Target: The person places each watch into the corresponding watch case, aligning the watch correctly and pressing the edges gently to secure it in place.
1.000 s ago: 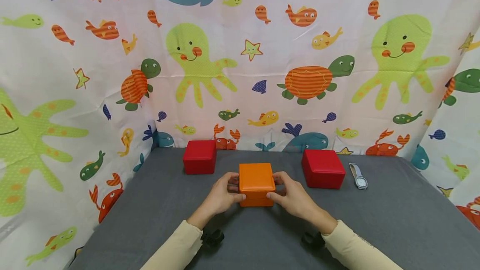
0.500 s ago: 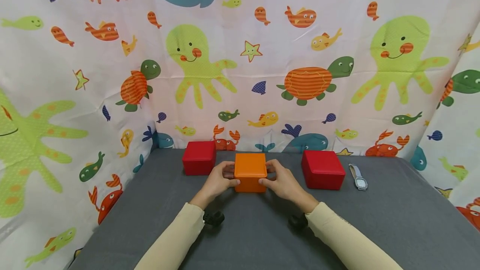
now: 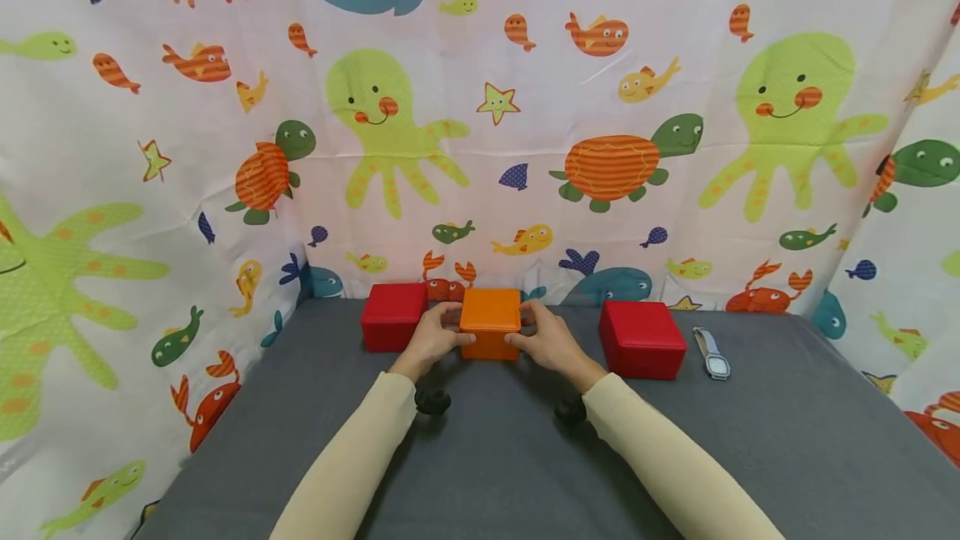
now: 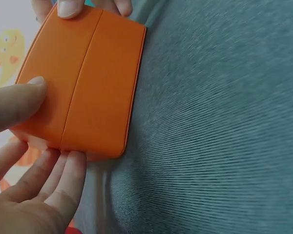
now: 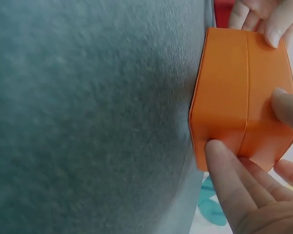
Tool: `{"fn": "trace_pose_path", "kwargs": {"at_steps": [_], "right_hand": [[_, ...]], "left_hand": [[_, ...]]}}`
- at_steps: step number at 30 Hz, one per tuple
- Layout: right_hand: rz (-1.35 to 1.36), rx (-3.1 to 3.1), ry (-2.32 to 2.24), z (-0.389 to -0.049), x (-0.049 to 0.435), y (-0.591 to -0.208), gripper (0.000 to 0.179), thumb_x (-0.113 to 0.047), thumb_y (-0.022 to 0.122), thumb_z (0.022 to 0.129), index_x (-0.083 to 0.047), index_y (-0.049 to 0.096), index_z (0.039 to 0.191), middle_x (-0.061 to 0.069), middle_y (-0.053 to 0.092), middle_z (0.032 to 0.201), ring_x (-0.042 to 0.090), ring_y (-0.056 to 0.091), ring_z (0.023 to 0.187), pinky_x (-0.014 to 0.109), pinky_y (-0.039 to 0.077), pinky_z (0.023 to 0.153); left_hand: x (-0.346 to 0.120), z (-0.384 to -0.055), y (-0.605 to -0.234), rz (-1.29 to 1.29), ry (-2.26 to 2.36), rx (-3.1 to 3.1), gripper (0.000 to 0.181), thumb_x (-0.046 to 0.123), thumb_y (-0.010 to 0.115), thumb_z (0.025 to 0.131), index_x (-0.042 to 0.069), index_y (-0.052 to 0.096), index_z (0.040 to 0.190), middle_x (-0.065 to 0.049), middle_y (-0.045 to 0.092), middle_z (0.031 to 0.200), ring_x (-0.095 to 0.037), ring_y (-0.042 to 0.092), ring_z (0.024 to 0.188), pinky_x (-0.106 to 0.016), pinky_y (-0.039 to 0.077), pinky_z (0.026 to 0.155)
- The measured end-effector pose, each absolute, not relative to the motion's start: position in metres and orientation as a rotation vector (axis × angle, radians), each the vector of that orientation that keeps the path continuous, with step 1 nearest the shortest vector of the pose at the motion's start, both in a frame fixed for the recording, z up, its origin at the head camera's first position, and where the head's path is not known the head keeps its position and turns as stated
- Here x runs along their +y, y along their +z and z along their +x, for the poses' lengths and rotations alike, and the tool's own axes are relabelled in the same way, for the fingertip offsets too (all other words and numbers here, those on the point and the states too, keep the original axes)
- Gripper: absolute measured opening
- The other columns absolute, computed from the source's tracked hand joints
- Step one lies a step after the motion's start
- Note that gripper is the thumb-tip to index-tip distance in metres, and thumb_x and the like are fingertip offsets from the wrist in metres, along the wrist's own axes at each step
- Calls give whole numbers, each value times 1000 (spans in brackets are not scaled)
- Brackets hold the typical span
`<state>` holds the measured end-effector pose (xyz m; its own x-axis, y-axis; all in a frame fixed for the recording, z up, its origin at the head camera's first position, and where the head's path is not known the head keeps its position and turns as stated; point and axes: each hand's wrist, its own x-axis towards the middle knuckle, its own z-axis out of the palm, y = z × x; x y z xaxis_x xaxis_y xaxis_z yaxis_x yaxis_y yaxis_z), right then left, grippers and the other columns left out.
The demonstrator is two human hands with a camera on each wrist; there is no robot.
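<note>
A closed orange box point(image 3: 490, 317) stands near the back of the grey table, a thin seam running round its sides. My left hand point(image 3: 431, 343) grips its left side, thumb on the front face and fingers along the side. The right hand point(image 3: 553, 343) holds the opposite side the same way. In the left wrist view, the left fingertips press at the seam of the box point(image 4: 100, 83). The right wrist view has one right fingertip on the lower half of the box point(image 5: 224, 83), the thumb on the upper half.
Close to the left of my left hand is a red box point(image 3: 393, 315). Another red box point(image 3: 642, 340) stands to the right, with a wristwatch point(image 3: 712, 354) lying beside it. A cloth printed with sea animals point(image 3: 480, 148) hangs behind the grey table point(image 3: 495, 473).
Both hands have moved the orange box away from me toward the back of the table and slightly left, closer to the left red box. The red boxes and wristwatch stay put.
</note>
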<state>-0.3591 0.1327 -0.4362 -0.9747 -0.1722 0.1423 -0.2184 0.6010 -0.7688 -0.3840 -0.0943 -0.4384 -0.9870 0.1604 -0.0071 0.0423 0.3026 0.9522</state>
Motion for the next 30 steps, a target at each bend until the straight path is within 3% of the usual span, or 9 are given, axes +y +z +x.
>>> {"fn": "trace_pose_path", "kwargs": {"at_steps": [17,26,30], "right_hand": [[287,-2750,1440,-379,136,-438,60,-30,74,84,-14,44,134,11,61,120,20,64,93,35,56,72],[315,-2779,1429,-364,143,-438,63,-32,72,86,-15,43,139,10,63,118,20,66,79,34,55,68],[379,-2789,1440,-350,151,-437,68,-34,72,86,-12,40,142,14,62,123,21,66,89,37,56,73]], "left_hand": [[-89,-400,-437,140,1796,2464,65,7,78,79,10,48,137,-13,55,129,-29,57,110,-41,50,91],[-89,-384,-431,181,1721,2549,62,13,79,79,6,51,134,-13,56,126,-28,58,108,-40,51,89],[-95,-371,-428,263,1673,2621,55,15,78,79,6,55,129,-9,59,122,-27,60,105,-40,51,89]]}}
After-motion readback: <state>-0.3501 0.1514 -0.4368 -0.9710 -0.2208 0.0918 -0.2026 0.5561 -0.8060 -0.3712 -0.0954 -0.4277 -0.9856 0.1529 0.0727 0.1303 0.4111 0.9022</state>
